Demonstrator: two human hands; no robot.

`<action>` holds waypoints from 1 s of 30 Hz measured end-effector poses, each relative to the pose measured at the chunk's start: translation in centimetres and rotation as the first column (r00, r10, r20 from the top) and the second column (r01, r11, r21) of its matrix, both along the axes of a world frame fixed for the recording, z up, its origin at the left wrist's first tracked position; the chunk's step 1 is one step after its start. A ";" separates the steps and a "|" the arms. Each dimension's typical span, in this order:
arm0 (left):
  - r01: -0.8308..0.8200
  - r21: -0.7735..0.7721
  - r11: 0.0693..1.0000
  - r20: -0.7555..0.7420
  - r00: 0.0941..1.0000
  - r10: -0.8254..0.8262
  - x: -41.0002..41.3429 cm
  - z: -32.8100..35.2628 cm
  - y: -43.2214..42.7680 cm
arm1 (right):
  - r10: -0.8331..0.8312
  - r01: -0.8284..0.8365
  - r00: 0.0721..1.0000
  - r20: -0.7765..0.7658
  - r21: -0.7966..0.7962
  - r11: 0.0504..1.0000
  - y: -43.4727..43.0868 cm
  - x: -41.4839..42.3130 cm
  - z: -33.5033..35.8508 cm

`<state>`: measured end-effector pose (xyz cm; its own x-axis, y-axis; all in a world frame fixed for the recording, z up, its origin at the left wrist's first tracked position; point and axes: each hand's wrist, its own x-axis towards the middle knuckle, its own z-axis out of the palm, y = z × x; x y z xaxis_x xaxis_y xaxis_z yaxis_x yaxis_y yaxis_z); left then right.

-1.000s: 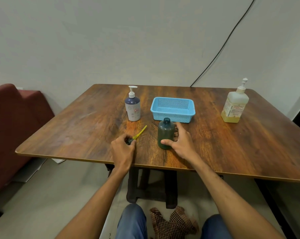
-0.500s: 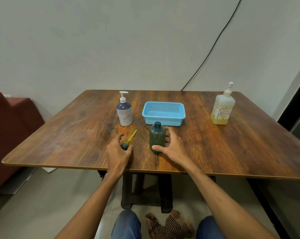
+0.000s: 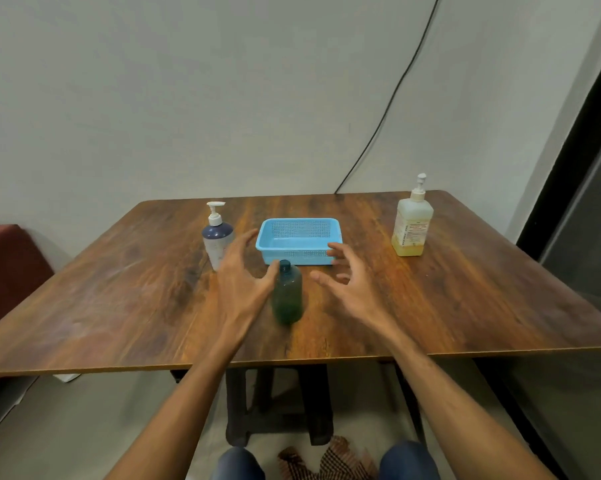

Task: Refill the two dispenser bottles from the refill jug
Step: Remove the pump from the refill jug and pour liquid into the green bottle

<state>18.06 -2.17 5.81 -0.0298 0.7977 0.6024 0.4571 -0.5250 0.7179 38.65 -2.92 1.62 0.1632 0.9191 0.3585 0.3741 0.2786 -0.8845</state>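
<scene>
Standing capless, the green bottle (image 3: pixel 286 295) sits between both spread hands.

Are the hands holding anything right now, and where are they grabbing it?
Nothing is held. The left hand and right hand are both open, fingers spread, on either side of the green bottle, which stands on the table.

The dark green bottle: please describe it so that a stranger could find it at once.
On the wooden table, look just in front of the blue basket, between the two open hands. The dark green bottle stands there; unlike the two other bottles, it has no pump on top.
</scene>
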 end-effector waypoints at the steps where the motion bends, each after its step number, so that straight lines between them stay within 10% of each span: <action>1: 0.040 0.010 0.999 0.023 0.999 -0.040 1.3 1.0 0.1 | -0.039 0.040 0.999 -0.015 0.029 0.999 0.1 0.9 0.6; 14: 0.387 -0.213 0.897 0.119 0.922 -0.370 20.4 2.8 9.2 | -0.556 0.557 0.830 -0.030 0.094 0.825 5.3 15.5 3.9; 30: 0.538 -0.359 0.762 0.098 0.834 -0.543 31.7 -0.7 18.2 | -0.538 0.539 0.841 -0.047 -0.012 0.843 12.0 20.0 0.5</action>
